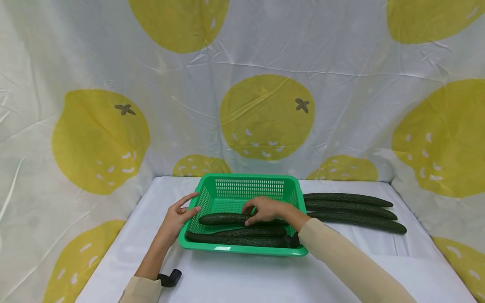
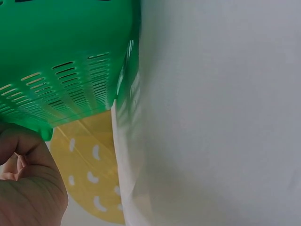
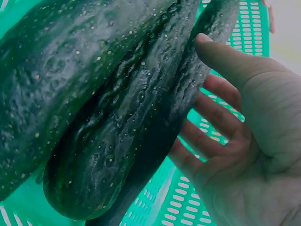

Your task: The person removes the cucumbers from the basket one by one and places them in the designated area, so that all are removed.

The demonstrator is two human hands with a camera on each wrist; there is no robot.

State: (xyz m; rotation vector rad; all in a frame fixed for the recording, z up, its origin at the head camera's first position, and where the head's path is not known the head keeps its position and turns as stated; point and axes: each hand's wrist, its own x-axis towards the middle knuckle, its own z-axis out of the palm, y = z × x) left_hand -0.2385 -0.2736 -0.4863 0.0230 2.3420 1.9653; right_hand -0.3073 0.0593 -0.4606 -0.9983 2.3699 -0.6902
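A green plastic basket (image 1: 250, 251) stands on the table with three dark green cucumbers in it. My right hand (image 1: 265, 209) reaches inside and grips the farthest of these, a bumpy cucumber (image 1: 221, 219). In the right wrist view its thumb lies on that cucumber (image 3: 188, 87), with the fingers around the far side. Two more cucumbers (image 1: 238, 240) lie side by side along the basket's near wall. At the left rim, my left hand (image 1: 175, 221) holds the basket, thumb over the edge. The left wrist view shows its curled fingers by the basket's slotted wall (image 2: 66, 80).
To the right of the basket, three long cucumbers (image 1: 352, 206) lie together on the white-covered table (image 1: 242, 277). A white curtain (image 1: 333, 109) with yellow lemon shapes hangs behind and at the sides. A black strap piece (image 1: 170, 278) sits at the left wrist.
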